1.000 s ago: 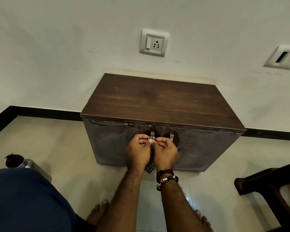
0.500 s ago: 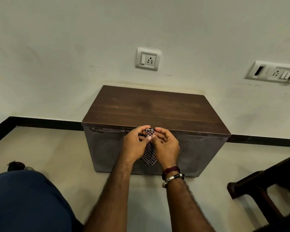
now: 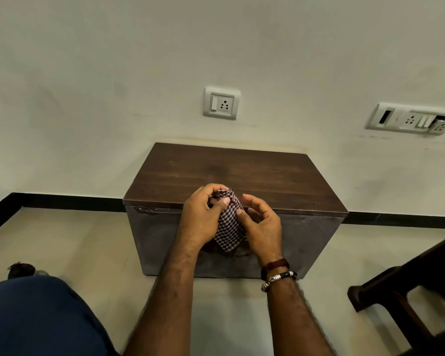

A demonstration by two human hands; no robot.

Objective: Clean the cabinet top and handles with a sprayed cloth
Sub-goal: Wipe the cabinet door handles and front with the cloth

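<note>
Pale wall behind the cabinet (image 3: 267,176); my left hand (image 3: 201,222) clamps its fingers round the checked cloth (image 3: 229,227), my right hand (image 3: 265,227) pinching it.

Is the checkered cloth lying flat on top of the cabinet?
No, the checkered cloth is bunched up between the left hand and the right hand, in front of the wooden cabinet.
</note>
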